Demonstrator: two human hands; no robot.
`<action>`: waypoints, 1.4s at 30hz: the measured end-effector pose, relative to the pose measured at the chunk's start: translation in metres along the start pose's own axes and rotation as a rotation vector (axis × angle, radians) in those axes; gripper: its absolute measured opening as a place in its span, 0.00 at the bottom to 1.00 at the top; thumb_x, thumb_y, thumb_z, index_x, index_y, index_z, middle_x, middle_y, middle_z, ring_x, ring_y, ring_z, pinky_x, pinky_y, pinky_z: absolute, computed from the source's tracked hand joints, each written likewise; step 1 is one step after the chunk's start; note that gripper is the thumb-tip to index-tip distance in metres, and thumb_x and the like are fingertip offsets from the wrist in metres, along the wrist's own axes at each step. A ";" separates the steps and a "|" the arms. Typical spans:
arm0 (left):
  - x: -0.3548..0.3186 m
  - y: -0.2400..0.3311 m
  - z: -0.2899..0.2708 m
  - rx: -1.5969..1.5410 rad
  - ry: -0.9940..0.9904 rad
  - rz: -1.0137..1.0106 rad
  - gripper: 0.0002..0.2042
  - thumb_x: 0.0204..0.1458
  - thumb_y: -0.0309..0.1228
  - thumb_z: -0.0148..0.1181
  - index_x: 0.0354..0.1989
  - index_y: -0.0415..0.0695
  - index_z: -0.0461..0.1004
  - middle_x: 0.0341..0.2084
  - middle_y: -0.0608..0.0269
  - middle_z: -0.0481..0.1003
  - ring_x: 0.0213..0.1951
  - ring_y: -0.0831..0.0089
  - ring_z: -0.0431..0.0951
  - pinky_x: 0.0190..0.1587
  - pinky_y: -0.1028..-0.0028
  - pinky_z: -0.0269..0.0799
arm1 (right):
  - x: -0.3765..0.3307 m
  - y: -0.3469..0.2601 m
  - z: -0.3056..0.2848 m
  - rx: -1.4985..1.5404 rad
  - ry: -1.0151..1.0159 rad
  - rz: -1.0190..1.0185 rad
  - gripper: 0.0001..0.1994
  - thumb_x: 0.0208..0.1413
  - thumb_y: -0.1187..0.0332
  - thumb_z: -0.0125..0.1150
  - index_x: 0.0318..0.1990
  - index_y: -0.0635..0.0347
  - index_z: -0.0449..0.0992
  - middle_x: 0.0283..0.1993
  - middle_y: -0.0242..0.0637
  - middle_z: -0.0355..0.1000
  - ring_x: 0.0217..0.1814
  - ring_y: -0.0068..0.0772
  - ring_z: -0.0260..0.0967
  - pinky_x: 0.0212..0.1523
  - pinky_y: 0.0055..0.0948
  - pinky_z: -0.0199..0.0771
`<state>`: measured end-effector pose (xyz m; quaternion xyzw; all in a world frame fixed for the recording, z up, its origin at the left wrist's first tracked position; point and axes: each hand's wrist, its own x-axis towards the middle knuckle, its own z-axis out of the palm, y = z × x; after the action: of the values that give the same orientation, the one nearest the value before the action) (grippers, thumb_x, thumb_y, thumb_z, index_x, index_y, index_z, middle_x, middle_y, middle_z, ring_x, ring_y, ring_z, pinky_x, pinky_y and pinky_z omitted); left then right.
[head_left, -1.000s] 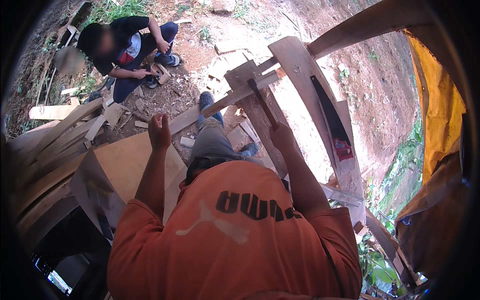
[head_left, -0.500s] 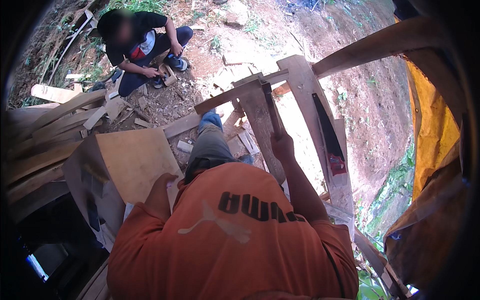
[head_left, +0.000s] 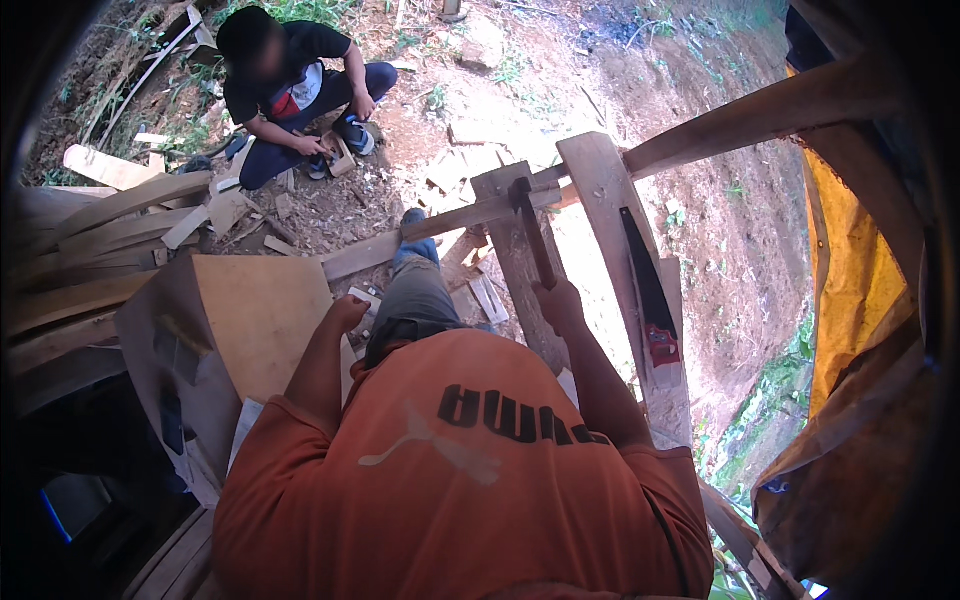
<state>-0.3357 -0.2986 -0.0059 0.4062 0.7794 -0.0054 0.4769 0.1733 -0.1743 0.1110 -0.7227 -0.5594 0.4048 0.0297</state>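
My right hand (head_left: 560, 306) is wrapped round the lower end of a hammer's (head_left: 537, 243) handle, with the dark head pointing away from me. That head is over a wooden plank (head_left: 508, 262) where a crossing wooden bar (head_left: 465, 217) meets it; contact cannot be told. My left hand (head_left: 346, 313) is closed, held near the edge of a pale plywood panel (head_left: 262, 310). Whatever its fingers may hold is hidden. To the right, a handsaw (head_left: 645, 290) with a red handle lies on a wide plank (head_left: 597, 185).
A co-worker (head_left: 300, 95) squats at the far left, hands near a small wooden piece. Stacked boards (head_left: 115, 240) fill the left side. A thick beam (head_left: 750, 112) slants across the upper right, beside an orange tarp (head_left: 835, 270). Wood scraps litter the ground.
My left hand has moved forward from the plywood panel and its fingers have closed. The hammer has come slightly nearer to me, and the crossing bar now lies at a flatter angle.
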 end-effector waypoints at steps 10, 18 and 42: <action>0.035 -0.086 0.034 0.064 -0.113 -0.118 0.28 0.65 0.52 0.66 0.54 0.35 0.86 0.43 0.45 0.87 0.45 0.55 0.87 0.48 0.56 0.82 | 0.007 0.004 0.002 -0.052 0.128 -0.147 0.20 0.69 0.53 0.68 0.52 0.64 0.84 0.39 0.50 0.85 0.44 0.51 0.86 0.48 0.48 0.80; 0.031 -0.074 0.025 0.058 -0.124 -0.230 0.31 0.63 0.54 0.65 0.59 0.36 0.84 0.55 0.40 0.85 0.59 0.49 0.86 0.62 0.54 0.80 | 0.029 0.027 0.014 -0.173 0.000 -0.042 0.22 0.70 0.52 0.67 0.56 0.64 0.84 0.42 0.52 0.86 0.46 0.53 0.87 0.49 0.49 0.83; 0.031 -0.074 0.035 0.175 -0.173 -0.149 0.27 0.66 0.51 0.65 0.53 0.34 0.87 0.47 0.42 0.88 0.49 0.54 0.89 0.52 0.57 0.82 | 0.016 0.037 0.027 -0.187 0.066 -0.021 0.20 0.69 0.54 0.67 0.53 0.64 0.85 0.46 0.55 0.86 0.53 0.60 0.85 0.54 0.51 0.82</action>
<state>-0.3633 -0.3425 -0.0760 0.3851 0.7600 -0.1438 0.5034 0.1865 -0.1856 0.0656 -0.7295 -0.6009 0.3263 -0.0155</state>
